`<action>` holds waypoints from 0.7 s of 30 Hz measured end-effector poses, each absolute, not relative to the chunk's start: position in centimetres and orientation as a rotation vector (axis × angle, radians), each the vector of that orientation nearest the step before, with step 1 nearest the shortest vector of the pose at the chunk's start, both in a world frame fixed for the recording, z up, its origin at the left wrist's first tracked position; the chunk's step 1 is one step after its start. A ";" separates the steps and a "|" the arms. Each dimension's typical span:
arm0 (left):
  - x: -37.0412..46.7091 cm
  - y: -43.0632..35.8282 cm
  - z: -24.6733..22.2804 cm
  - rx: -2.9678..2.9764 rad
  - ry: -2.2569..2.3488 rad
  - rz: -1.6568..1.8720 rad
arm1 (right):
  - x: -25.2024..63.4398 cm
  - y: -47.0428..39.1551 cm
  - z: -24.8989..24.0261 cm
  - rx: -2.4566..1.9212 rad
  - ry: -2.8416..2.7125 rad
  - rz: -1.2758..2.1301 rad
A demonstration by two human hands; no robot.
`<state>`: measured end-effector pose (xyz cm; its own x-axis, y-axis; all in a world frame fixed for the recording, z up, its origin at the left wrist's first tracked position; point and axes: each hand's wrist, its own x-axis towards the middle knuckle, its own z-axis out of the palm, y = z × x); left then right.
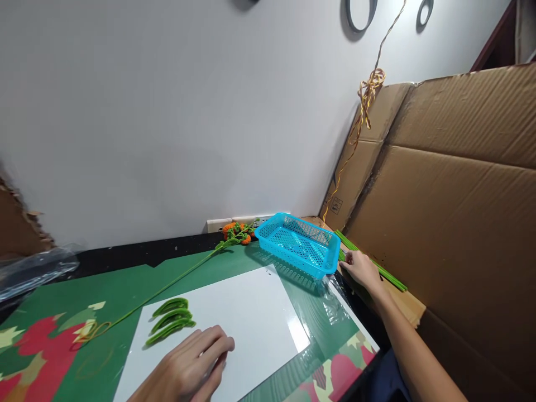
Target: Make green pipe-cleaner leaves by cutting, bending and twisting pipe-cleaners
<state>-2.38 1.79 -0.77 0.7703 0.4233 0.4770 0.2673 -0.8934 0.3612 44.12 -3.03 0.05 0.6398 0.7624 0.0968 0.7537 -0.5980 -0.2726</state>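
My left hand [199, 360] rests on a white board [251, 312], fingers curled in and pressed together; nothing shows between them. Just beyond it on the board lie several curved, fuzzy green leaf-shaped pieces [171, 318]. Off to the right, my right hand [362, 268] reaches beside a blue perforated plastic basket [299, 245], its fingertips closed. What they grip is too small and partly hidden to make out. Long green stems [389, 274] lie beside that hand, along the cardboard.
A long-stemmed orange flower piece [238, 231] lies by the wall, its stem crossing the green table cover [125, 279]. Tall cardboard [452, 223] walls the right side. A twisted yellow cord [368, 92] hangs there. Clear plastic [37, 271] lies at left.
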 end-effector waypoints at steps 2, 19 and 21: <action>-2.2 1.8 -0.1 2.731 0.502 0.775 | 44.1 -2.9 -0.3 -2.581 -1.212 0.052; -2.1 1.2 0.8 2.762 0.536 0.816 | 43.9 -4.0 1.6 -1.981 -0.806 -0.139; -2.2 1.6 0.3 2.779 0.516 0.865 | 42.3 -4.2 2.2 -1.883 -0.851 -0.109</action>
<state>-2.21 1.62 0.34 0.7698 0.3796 0.5131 0.2717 -0.9223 0.2747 42.29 -4.19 2.24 0.7461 0.5067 0.4319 0.5991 -0.2279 -0.7676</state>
